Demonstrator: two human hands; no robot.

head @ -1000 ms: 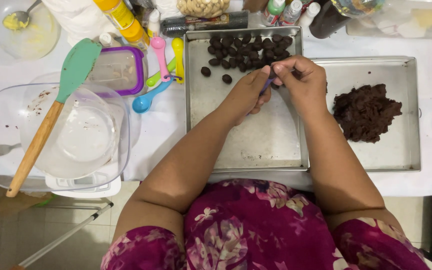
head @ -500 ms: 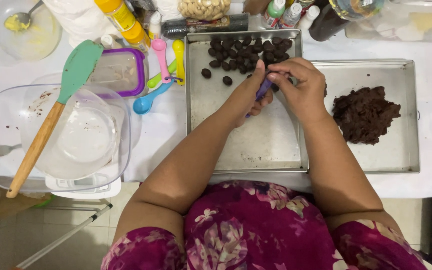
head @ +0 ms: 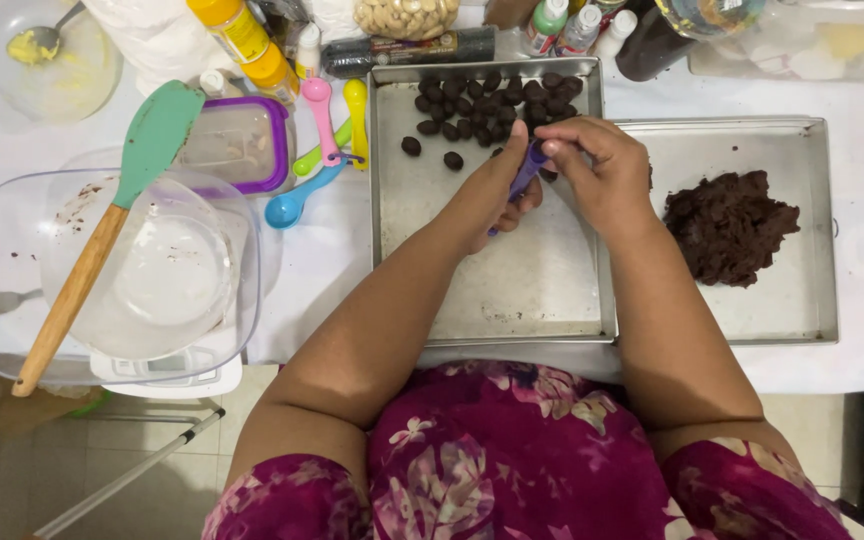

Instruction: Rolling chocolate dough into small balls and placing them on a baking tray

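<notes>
My left hand [head: 497,185] grips a purple measuring spoon [head: 526,170] over the left metal tray [head: 482,290]. My right hand [head: 602,170] meets it from the right, its fingertips pressed at the spoon's bowl. Several small dark chocolate balls [head: 497,100] lie grouped at the far end of that tray, two apart at the left. A mound of dark chocolate dough [head: 732,225] sits in the right metal tray [head: 752,320]. What is inside the spoon is hidden by my fingers.
A glass bowl [head: 152,270] on a white scale, with a green spatula [head: 112,215] across it, stands at the left. Coloured measuring spoons [head: 322,140], a purple-rimmed container [head: 237,145], bottles and a bag of nuts [head: 407,15] line the back.
Both hands stay joined over the left tray; they shifted slightly toward me and the purple spoon now shows more between the fingers.
</notes>
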